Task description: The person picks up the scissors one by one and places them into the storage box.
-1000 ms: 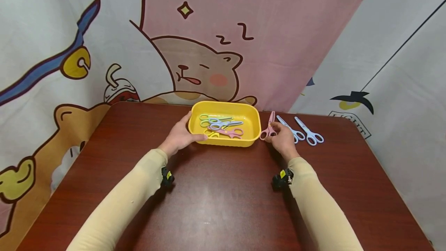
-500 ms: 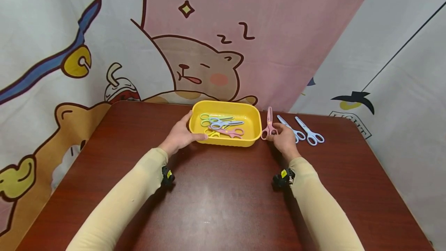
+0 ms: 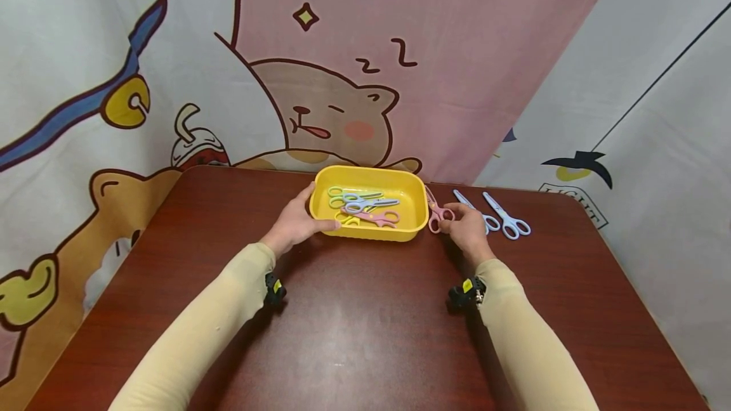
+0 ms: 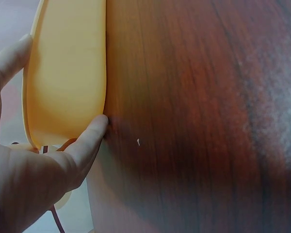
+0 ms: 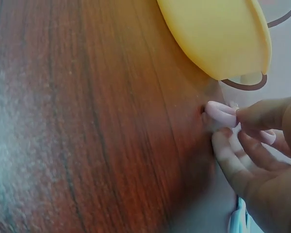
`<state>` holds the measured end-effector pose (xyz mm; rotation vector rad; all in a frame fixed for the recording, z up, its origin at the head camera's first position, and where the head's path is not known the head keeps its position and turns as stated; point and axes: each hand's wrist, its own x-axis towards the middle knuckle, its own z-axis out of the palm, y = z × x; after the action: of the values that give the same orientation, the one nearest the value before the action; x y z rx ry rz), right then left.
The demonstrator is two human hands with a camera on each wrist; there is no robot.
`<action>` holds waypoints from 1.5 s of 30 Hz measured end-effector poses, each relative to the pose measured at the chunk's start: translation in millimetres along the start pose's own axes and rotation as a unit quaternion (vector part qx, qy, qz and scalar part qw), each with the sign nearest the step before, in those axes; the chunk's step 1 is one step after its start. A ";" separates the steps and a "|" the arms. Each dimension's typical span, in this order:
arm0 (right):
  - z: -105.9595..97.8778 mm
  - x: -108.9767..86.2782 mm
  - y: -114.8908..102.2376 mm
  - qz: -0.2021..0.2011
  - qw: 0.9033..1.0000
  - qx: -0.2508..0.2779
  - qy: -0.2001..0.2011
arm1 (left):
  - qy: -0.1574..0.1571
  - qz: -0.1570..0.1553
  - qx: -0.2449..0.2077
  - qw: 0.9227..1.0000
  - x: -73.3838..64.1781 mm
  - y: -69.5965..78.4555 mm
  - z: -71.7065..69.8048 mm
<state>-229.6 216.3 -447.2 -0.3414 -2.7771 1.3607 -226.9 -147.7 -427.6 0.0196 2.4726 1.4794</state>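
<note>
In the head view, a yellow plastic tray sits near the table's back edge. My left hand grips its left end, thumb on the front side and fingers around the far corner. Beside the tray's right end, my right hand holds pink scissors by the handle; their blades lean back and left along the tray's side. In the right wrist view, thumb and fingers pinch a pink handle ring. Inside the tray lie light blue scissors, pink scissors, green scissors and yellow scissors.
To the right of my right hand lie two light blue pairs of scissors, the outer pair fully visible and the inner pair partly behind my hand. The brown wooden table ends at a cartoon-printed cloth behind.
The pink scissors in my right hand have turned counterclockwise, their tips swinging from back-right to back-left toward the tray. My left hand and the tray have hardly moved.
</note>
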 end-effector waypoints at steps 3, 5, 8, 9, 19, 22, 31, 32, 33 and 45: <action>-0.7 -1.0 1.2 -0.003 1.000 0.018 -0.002 | 0.000 0.000 -0.001 1.000 0.2 -0.5 0.3; -1.5 -1.7 1.0 -0.003 0.999 0.041 -0.004 | -0.001 0.000 0.001 1.000 -0.1 -0.5 0.4; -3.7 -2.8 -0.5 0.004 0.997 0.075 -0.012 | -0.002 0.000 0.003 1.000 -0.8 0.1 0.5; -4.8 -3.2 -1.3 0.007 0.996 0.088 -0.018 | -0.003 -0.001 0.004 1.000 -1.1 0.4 0.6; -18.2 -3.3 -2.1 0.016 0.978 0.196 -0.062 | -0.004 -0.004 0.006 1.000 -1.5 1.5 0.2; -21.8 -2.6 -2.3 0.025 0.977 0.198 -0.067 | -0.004 -0.004 0.006 1.000 -1.2 1.2 0.2; -33.3 -3.0 -5.9 0.031 0.971 0.224 -0.072 | -0.002 0.001 0.009 1.000 -0.5 0.3 0.3; -34.6 -3.3 -6.4 0.028 0.971 0.225 -0.073 | -0.003 0.001 0.009 1.000 -0.5 0.1 0.3; -35.8 -3.5 -7.0 0.026 0.971 0.227 -0.072 | -0.003 0.001 0.008 1.000 -0.6 0.1 0.2; -52.7 -6.1 -13.1 0.015 0.966 0.252 -0.062 | -0.001 0.003 0.000 1.000 -1.3 0.4 0.0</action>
<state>-219.5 248.2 -403.9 -0.2806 -2.3882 2.0817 -225.7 -147.7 -427.0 0.0275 2.4733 1.4803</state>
